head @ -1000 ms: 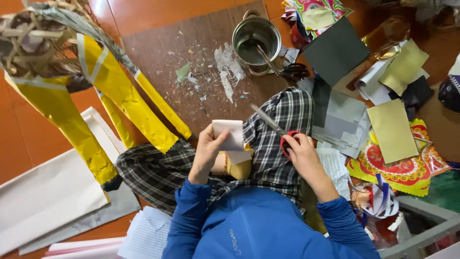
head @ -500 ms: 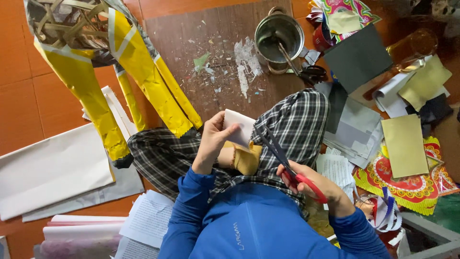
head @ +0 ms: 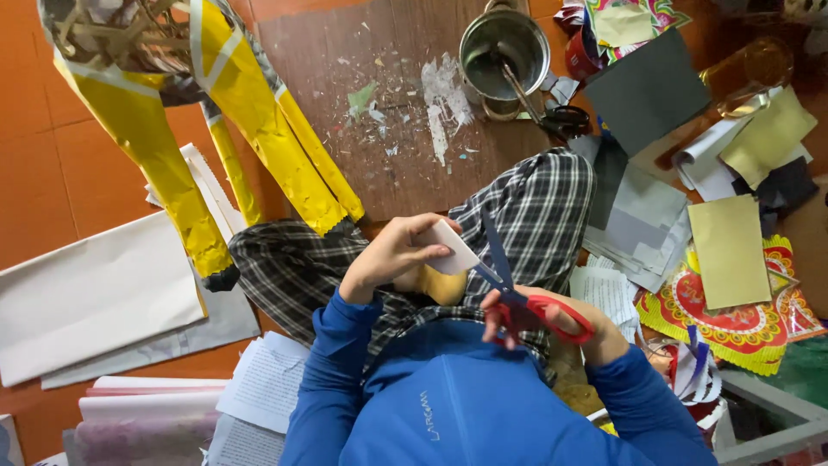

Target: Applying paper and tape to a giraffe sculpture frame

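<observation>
Cutting folded paper with scissors
Left hand is pinching the white paper piece; right hand is gripping red-handled scissors, blades open at its right edge — closing them squarely seems next.

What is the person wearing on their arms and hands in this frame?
Both arms are covered to the wrist by long bright blue sleeves of a jacket. The left hand and right hand are bare: no gloves, and no rings or watch visible.

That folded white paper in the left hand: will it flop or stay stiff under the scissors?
The folded white paper looks layered, so probably fairly stiff. Only the left hand pinches one end, so it may bend at the free edge. The red-handled scissors likely push it aside easily.
</observation>
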